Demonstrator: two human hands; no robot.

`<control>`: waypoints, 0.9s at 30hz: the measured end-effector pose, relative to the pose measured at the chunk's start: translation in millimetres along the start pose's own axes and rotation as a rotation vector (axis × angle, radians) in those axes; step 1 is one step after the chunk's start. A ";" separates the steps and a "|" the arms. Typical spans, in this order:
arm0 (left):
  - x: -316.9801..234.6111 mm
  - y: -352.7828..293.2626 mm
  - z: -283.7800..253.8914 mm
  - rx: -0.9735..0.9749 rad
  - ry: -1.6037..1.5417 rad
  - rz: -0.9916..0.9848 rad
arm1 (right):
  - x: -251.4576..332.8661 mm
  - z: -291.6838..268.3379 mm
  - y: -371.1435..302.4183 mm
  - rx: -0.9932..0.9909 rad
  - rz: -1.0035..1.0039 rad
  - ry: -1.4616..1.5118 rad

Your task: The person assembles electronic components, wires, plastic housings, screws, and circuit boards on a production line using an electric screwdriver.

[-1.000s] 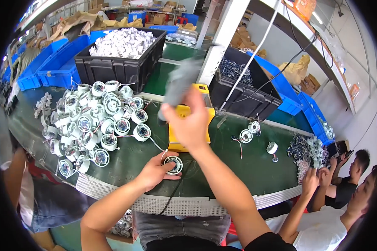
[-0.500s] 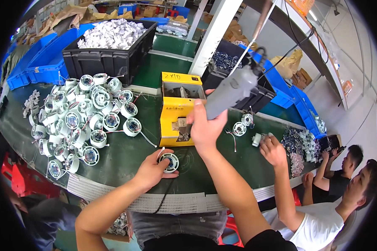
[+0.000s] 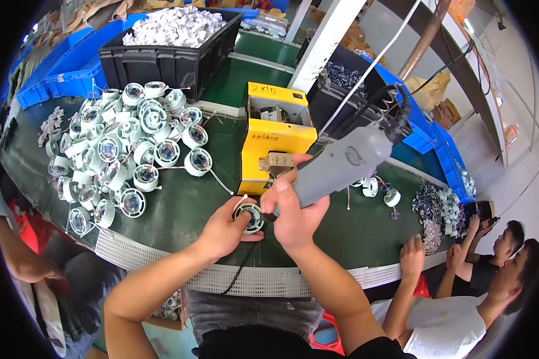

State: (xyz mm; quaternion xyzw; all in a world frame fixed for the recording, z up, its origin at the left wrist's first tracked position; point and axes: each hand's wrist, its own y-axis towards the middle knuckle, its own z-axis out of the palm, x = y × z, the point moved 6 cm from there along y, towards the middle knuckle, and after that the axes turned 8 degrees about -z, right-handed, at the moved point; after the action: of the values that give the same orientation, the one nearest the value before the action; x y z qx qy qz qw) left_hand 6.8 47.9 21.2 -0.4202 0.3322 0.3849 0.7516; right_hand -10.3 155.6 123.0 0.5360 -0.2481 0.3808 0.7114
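My left hand [image 3: 221,230] is closed around a round white plastic housing [image 3: 254,222] with a circuit board inside, held low over the bench near its front edge. In my right hand [image 3: 296,218] is a grey electric screwdriver [image 3: 341,164], slanted so its dark tip end points down-left at the housing. Fingers partly hide the tip, and I cannot tell whether it touches the part. Just beyond both hands stands a yellow screw feeder [image 3: 279,137] with a metal outlet on its front. Left of it lies a heap of similar housings [image 3: 129,128] with wires.
Behind the heap stands a black crate [image 3: 156,66] of white parts, beside blue bins [image 3: 72,78]. A few housings [image 3: 391,197] lie to the right, near a co-worker's hand [image 3: 411,257] and piles of small parts [image 3: 428,206]. A white post [image 3: 326,45] rises behind the feeder.
My right hand has brought the screwdriver down from beside the feeder towards the housing. The co-worker's hand has drawn back, leaving a housing on the bench. The view has shifted slightly.
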 end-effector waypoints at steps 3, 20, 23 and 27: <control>0.1 0.2 -0.1 0.010 -0.009 -0.006 | -9.7 0.5 -4.8 0.035 -0.010 -0.020; -1.8 -1.6 2.3 -0.001 0.047 -0.014 | -13.0 2.7 -4.8 0.074 -0.016 -0.003; -2.2 -3.9 0.2 -0.004 0.031 -0.006 | -9.1 5.7 -5.7 0.068 -0.005 0.012; -0.9 -5.6 0.2 -0.007 0.038 -0.021 | -19.5 1.1 -12.2 0.110 -0.096 -0.128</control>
State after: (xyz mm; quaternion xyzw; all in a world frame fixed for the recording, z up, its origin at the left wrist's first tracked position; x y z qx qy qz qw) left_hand 11.1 45.9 24.2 -0.4337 0.3406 0.3702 0.7476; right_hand -11.8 147.5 101.5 0.6089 -0.2455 0.3242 0.6811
